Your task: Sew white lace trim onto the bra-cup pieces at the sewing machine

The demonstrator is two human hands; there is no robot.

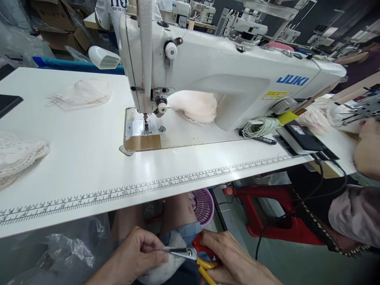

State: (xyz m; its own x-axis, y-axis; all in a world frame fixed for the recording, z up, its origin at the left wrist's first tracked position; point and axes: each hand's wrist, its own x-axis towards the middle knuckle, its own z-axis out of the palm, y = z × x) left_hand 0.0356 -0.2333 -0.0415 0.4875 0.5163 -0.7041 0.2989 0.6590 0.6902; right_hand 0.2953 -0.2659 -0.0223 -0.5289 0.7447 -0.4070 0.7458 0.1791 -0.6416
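Over my lap, my right hand (224, 253) is closed around scissors (187, 253) with red and yellow handles. Their blades point left, toward the fingertips of my left hand (141, 253). That left hand pinches a piece of pale fabric (164, 270), which hangs down over my shorts. The blades lie across the fabric's upper part, close to my left thumb; whether they are fully closed is hard to make out. Above, on the table, stands a white sewing machine (213, 59) with its needle and presser foot (145, 122) down near the plate.
Pale fabric pieces (86, 94) and lace-edged fabric (20, 156) lie left on the table (74, 166). More fabric (196, 106) sits behind the machine's needle. A coiled cord (259, 127) and black box (299, 136) are at right. Below are a purple basket (204, 206) and red stool (267, 213); a co-worker sits right.
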